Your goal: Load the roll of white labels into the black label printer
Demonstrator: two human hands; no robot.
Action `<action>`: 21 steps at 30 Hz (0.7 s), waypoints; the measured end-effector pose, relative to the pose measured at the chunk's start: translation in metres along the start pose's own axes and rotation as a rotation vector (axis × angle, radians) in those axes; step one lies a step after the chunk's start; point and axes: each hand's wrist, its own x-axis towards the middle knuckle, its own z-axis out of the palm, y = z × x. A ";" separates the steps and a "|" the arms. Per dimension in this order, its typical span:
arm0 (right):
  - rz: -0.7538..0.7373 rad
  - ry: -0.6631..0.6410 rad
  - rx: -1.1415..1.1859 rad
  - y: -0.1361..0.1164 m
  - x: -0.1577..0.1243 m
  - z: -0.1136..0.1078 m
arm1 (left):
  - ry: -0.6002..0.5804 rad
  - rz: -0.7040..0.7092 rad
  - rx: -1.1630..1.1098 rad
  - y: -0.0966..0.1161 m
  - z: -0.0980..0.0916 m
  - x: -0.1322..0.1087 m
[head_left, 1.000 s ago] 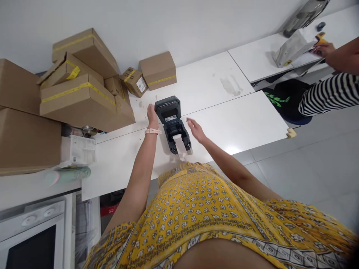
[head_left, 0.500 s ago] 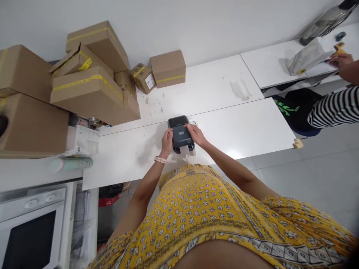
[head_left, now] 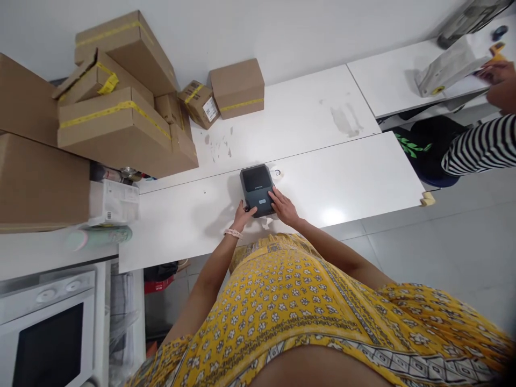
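A dark grey label printer (head_left: pixel 258 188) sits on the white table in front of me, its lid lying down flush. My left hand (head_left: pixel 243 216) grips its near left corner, thumb on top and fingers along the side. Over the right edge my right hand (head_left: pixel 284 207) is curled, fingertips pressing on the lid. From the printer's near side a piece of white label paper (head_left: pixel 266 222) pokes out, partly hidden. Just right of the printer lies a small round white roll or disc (head_left: pixel 278 173).
Cardboard boxes (head_left: pixel 116 121) with yellow tape are stacked at the left, with smaller boxes (head_left: pixel 237 88) by the wall. A green bottle (head_left: pixel 100 236) lies below them. At the far right a co-worker's hand (head_left: pixel 497 72) is beside a white device (head_left: pixel 447 67).
The printer's lid has come down from slightly raised to closed. Both my hands have slid toward the near part of the printer. Less label paper shows at its near side.
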 end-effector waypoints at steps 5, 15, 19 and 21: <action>0.025 -0.010 0.017 0.001 -0.005 0.005 | -0.002 0.049 0.019 -0.005 -0.003 0.006; 0.195 0.075 0.207 -0.017 0.030 0.010 | -0.048 0.143 0.027 -0.009 -0.007 0.002; 0.231 0.062 0.305 -0.016 0.042 0.013 | -0.034 0.139 0.038 -0.009 -0.006 0.000; 0.237 0.056 0.323 -0.013 0.047 0.013 | -0.025 0.136 0.045 -0.009 -0.006 0.000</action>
